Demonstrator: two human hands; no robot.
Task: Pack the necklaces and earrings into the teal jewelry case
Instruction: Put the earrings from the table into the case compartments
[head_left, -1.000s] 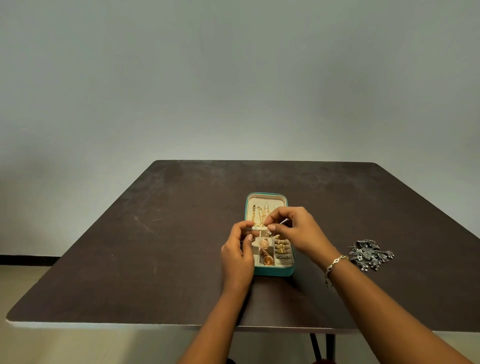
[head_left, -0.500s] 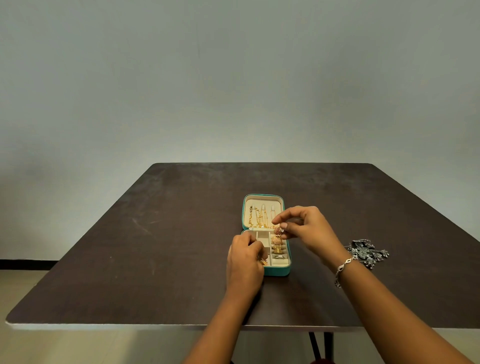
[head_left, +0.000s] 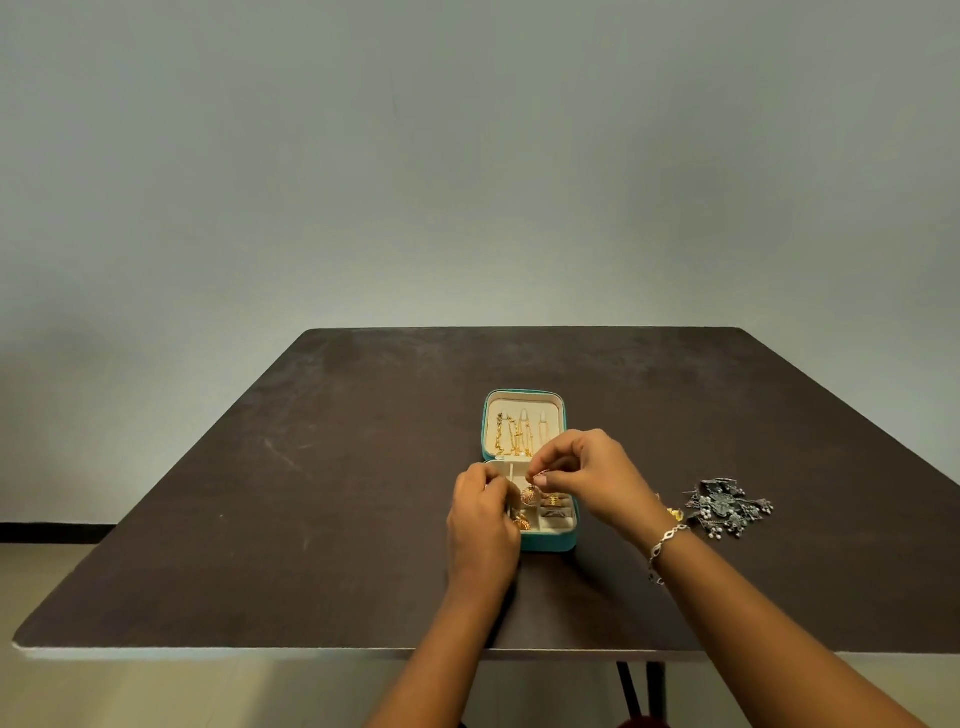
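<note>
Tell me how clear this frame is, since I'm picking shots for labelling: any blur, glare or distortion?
Head view: soft, even light, no glare; wide-angle lens bows the table edges; the gold pieces in the case and at the right hand are too small and soft to make out.

right hand (head_left: 589, 475) pinching gold earring (head_left: 530, 494) over teal jewelry case (head_left: 545, 540) | left hand (head_left: 480, 517) on case's near-left edge

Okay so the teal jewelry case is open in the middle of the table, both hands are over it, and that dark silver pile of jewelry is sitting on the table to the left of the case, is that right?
Not quite. The dark silver pile of jewelry lies to the right of the teal jewelry case, beyond the right hand, as the head view shows. The rest holds: the case is open on the table, with the left hand also over it.
</note>
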